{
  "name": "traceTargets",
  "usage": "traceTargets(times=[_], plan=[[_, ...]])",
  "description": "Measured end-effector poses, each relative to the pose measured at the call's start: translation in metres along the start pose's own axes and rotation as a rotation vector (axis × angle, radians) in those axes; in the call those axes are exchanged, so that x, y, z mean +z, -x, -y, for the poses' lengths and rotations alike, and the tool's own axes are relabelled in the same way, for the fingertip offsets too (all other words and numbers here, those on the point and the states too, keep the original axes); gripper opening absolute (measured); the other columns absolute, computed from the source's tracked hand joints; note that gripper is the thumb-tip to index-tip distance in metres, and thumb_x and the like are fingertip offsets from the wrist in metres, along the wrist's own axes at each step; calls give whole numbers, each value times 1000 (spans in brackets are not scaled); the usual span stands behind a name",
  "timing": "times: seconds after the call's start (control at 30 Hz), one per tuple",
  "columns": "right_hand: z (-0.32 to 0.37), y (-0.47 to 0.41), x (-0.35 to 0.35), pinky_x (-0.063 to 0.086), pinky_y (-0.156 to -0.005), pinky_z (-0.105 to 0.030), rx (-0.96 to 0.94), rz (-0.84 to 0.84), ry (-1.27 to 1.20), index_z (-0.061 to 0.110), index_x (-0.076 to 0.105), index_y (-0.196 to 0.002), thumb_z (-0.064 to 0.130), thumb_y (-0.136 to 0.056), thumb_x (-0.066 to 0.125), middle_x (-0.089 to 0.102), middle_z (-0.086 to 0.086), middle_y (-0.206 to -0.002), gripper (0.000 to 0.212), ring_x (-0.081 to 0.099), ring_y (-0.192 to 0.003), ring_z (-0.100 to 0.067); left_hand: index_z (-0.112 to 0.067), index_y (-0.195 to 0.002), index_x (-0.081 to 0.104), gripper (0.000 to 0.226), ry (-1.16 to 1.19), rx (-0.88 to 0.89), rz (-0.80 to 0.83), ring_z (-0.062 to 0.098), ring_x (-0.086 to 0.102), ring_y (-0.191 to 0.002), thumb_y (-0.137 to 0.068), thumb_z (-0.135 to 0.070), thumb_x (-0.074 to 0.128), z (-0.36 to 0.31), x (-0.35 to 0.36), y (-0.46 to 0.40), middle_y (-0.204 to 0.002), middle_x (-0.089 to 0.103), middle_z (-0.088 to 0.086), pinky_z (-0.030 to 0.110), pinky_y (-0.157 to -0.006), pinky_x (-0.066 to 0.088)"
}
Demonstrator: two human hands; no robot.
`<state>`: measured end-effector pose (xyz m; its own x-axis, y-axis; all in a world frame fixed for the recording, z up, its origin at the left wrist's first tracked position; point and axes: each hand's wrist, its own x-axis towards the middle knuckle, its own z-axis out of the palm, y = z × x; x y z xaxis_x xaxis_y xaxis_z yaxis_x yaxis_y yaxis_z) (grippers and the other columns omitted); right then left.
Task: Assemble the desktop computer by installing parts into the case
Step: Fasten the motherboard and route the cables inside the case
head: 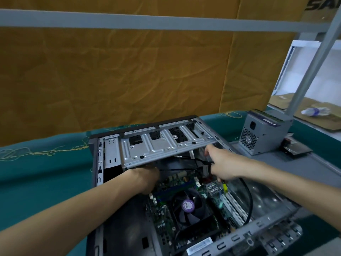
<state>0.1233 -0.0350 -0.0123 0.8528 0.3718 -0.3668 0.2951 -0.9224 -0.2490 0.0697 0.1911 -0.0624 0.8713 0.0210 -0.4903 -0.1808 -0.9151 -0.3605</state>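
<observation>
An open grey computer case (245,235) lies on its side on the table. Inside it sits a green motherboard (162,217) with a black CPU fan (190,206). A silver drive cage (166,143) spans the far end of the case. My left hand (145,180) reaches under the cage's near edge, its fingers hidden there. My right hand (219,167) grips a bundle of black cables (247,196) beside the cage's right end, with the index finger pointing up toward the cage.
A grey power supply (263,133) stands on the teal table cover (42,174) at the right, with a dark flat part (297,150) beside it. A brown cloth (129,71) hangs behind the table. A grey frame post (310,65) rises at the right.
</observation>
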Motion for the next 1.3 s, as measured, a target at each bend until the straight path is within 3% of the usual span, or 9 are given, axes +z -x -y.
traceTargets(times=[0.1,0.2,0.33,0.53,0.7,0.83,1.0,1.17,1.3], plan=[[-3,-7,-2,42,-37,-19,57,11,-225,0,41,-130,7,-103,40,55,-20,-114,28,72,-51,-17,4,-101,55,14,-89,20,-58,30,65,-109,-102,-5,44,0,-3,5,-99,62,17,32,-79,45],[-3,-14,9,55,-49,-29,146,74,-525,-1,49,-131,34,-106,48,58,-17,-85,44,58,-40,-17,-3,-126,52,29,26,0,-233,32,62,-112,-101,-15,44,3,6,2,-121,61,16,38,-96,51],[-1,-22,29,64,-55,-41,374,188,-848,11,32,-147,38,-108,30,59,-25,-100,47,45,-37,-11,-9,-134,47,38,178,109,-385,32,57,-118,-98,-19,49,3,1,-3,-132,56,15,38,-104,45],[0,-32,23,58,-47,-32,456,163,-993,0,40,-98,15,-105,28,70,-17,-72,20,43,-35,-11,-15,-141,44,50,509,234,-281,22,60,-97,-94,-2,46,-5,-12,-2,-119,62,4,27,-74,44],[0,-37,30,56,-46,-29,509,138,-1109,2,41,-104,11,-107,29,69,-13,-75,16,35,-30,-8,-6,-125,55,33,460,259,-227,27,62,-102,-93,-3,47,-4,-15,5,-118,63,13,39,-85,53],[-1,-40,35,57,-46,-31,509,90,-1231,2,40,-113,10,-108,28,70,-16,-79,16,32,-27,-9,-2,-141,43,46,507,235,-381,28,60,-111,-95,-5,48,-6,-14,3,-130,60,17,29,-82,45],[-3,-39,42,58,-44,-32,504,115,-1379,4,44,-107,12,-107,36,61,-10,-55,12,33,-31,-10,2,-150,33,52,333,177,-141,29,50,-136,-99,-5,45,-14,3,6,-152,43,19,33,-107,44],[2,-38,40,60,-49,-34,446,154,-1397,2,48,-108,11,-104,40,68,-13,-65,12,42,-36,-11,-4,-125,55,28,305,133,-212,29,61,-120,-98,-8,46,-13,-1,9,-132,59,14,30,-82,45],[5,-33,43,61,-54,-35,398,236,-1219,-2,45,-104,5,-104,37,72,-18,-74,11,53,-40,-13,-3,-135,56,35,162,114,0,28,63,-107,-102,-8,46,-7,5,3,-125,62,10,33,-80,49]])
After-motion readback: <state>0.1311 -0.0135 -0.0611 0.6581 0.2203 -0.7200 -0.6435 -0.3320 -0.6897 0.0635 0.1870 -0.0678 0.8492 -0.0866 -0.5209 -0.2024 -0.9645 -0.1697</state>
